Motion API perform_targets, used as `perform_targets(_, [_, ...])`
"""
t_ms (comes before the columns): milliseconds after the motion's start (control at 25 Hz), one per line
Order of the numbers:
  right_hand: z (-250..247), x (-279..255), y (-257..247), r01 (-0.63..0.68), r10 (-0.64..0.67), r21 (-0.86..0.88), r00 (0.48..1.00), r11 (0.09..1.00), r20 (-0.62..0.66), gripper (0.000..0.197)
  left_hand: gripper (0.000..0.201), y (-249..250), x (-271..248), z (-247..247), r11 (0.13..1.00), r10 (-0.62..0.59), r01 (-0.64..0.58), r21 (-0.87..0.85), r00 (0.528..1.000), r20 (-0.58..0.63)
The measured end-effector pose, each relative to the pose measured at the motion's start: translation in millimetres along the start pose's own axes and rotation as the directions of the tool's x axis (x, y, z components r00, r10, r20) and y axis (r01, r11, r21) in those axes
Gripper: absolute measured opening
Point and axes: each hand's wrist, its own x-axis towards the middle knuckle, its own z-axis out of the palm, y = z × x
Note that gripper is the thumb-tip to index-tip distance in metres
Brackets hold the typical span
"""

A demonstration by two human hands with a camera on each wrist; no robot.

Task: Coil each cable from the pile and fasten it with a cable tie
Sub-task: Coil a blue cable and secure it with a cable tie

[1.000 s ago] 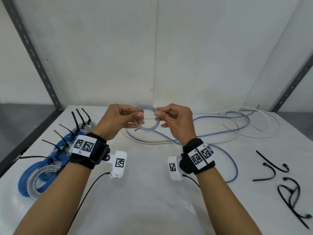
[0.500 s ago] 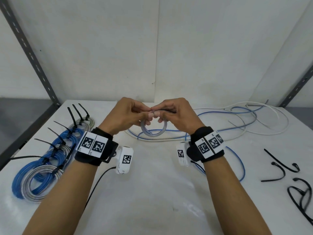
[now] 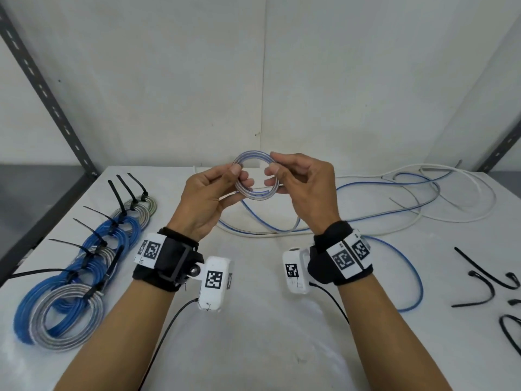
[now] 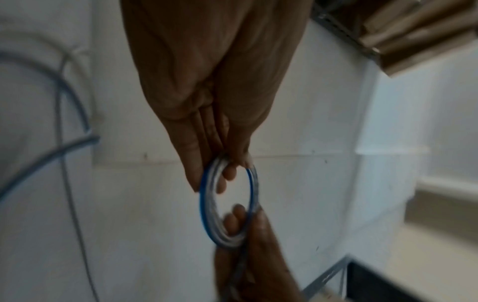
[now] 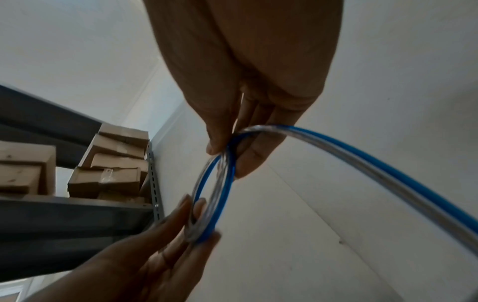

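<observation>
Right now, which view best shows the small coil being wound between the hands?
The head view: the whole small coil shows as a ring, pinched by the left hand and right hand, above the table. The right wrist view shows it edge-on with its tail leading off; the left wrist view is blurred and dark.

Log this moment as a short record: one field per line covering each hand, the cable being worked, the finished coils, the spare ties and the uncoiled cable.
left hand: pinches the left side of the small coil
right hand: pinches the right side of the coil
small coil: blue and clear cable, a few loops, held above the table, no tie on it
finished coils: row at the table's left, each bound with a black tie
loose cable ties: black, lying at the table's right
loose cable: blue and white lengths spread behind the hands
</observation>
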Motion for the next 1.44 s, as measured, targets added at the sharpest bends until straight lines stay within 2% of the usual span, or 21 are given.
perform_targets(80, [-11.7, 2.0, -3.7, 0.026, -0.023, -0.04, 0.998, 0.999, 0.062, 0.016, 0.022, 9.4, -0.9, -2.2, 0.986, 0.033, -0.048, 0.158, 0.995, 0.097])
perform_targets(200, [-26.2, 1.5, -6.9, 0.058, 0.013, -0.221, 0.952, 0.974, 0.307, 0.014, 0.026, 18.9, -8.5, -3.2, 0.868, 0.001, -0.148, 0.473, 0.955, 0.297])
perform_targets(320, [-25.9, -0.6, -9.0, 0.104, 0.029, -0.312, 0.918, 0.944, 0.395, 0.012, 0.013, 21.4, -8.6, -3.2, 0.81, -0.067, -0.137, 0.571, 0.945, 0.322])
perform_targets(400, [-25.0, -1.4, -14.0, 0.052, 0.059, -0.31, 0.939, 0.949, 0.339, 0.012, 0.011, 23.5, -8.6, -6.3, 0.803, -0.041, -0.141, 0.58, 0.956, 0.289])
perform_targets(480, [-29.0, -0.1, -18.3, 0.0, 0.077, -0.294, 0.965, 0.956, 0.252, 0.014, 0.011, 27.2, -7.1, -11.1, 0.833, 0.032, -0.159, 0.529, 0.97, 0.242])
perform_targets(640, [-19.4, -3.5, -21.2, -0.014, 0.021, -0.077, 0.996, 0.997, 0.092, 0.022, 0.02, 27.0, -4.4, -5.1, 0.961, 0.163, -0.175, 0.213, 0.984, 0.073])
perform_targets(760, [0.0, -7.3, -21.1, 0.011, -0.013, 0.047, 1.0, 0.999, 0.029, 0.032, 0.021, 25.2, -4.6, 5.2, 0.995, 0.102, -0.102, -0.006, 0.995, 0.007])
perform_targets(800, [0.6, -7.4, -21.9, 0.029, -0.029, 0.033, 0.999, 0.999, 0.024, 0.032, 0.021, 25.6, -5.7, 4.4, 0.998, 0.068, -0.068, -0.007, 0.997, 0.038])
perform_targets(880, [-9.7, -4.5, -21.8, 0.032, -0.026, -0.071, 0.996, 0.997, 0.083, 0.028, 0.024, 29.7, -7.1, -2.5, 0.986, 0.0, -0.027, 0.163, 0.987, 0.162])
perform_targets(1000, [-24.6, -3.7, -16.6, 0.063, 0.06, -0.34, 0.94, 0.938, 0.337, 0.024, 0.03, 32.3, -9.4, -10.6, 0.878, -0.054, -0.086, 0.471, 0.96, 0.276])
perform_targets(1120, [-17.4, -6.5, -9.9, 0.115, 0.088, -0.426, 0.9, 0.898, 0.428, 0.023, 0.017, 31.9, -11.1, -9.7, 0.801, -0.073, -0.128, 0.585, 0.949, 0.307])
perform_targets(1200, [-12.5, -6.1, -9.5, 0.102, 0.084, -0.407, 0.905, 0.908, 0.416, 0.021, 0.014, 33.2, -12.3, -10.3, 0.768, -0.066, -0.143, 0.624, 0.952, 0.299])
perform_targets(1280, [-13.6, -5.6, -10.9, 0.078, 0.042, -0.326, 0.938, 0.942, 0.345, 0.019, 0.014, 35.4, -13.4, -10.3, 0.772, -0.006, -0.178, 0.611, 0.958, 0.286])
perform_targets(1360, [-15.6, -4.7, -15.4, 0.065, -0.025, -0.186, 0.977, 0.98, 0.21, 0.015, 0.014, 37.4, -11.8, -10.4, 0.837, 0.093, -0.198, 0.51, 0.97, 0.223])
perform_targets(1440, [-14.8, -4.3, -20.6, 0.05, -0.047, -0.045, 0.997, 0.998, 0.064, 0.011, 0.016, 40.0, -9.7, -8.8, 0.922, 0.166, -0.195, 0.336, 0.98, 0.112])
